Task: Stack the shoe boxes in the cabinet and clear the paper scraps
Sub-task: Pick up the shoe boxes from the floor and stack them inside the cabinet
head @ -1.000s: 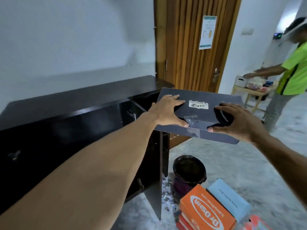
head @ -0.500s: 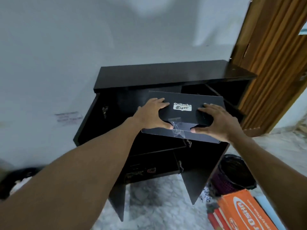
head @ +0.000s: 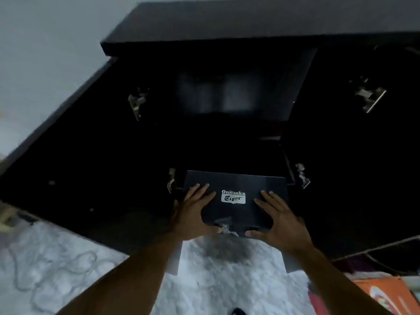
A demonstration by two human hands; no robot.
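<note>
Left grip [head: 193, 212] and right grip [head: 281, 221] clasping black shoe box [head: 234, 183], open cabinet [head: 227, 21] beyond

A pale grey wall [head: 45, 53] is filling the upper left of the frame. A white marbled floor [head: 227, 283] is spreading across the bottom, and a thin pale cord [head: 52, 276] is lying on it in loose loops at the lower left. A blurred yellowish object [head: 5, 220] is showing at the left edge.
</note>
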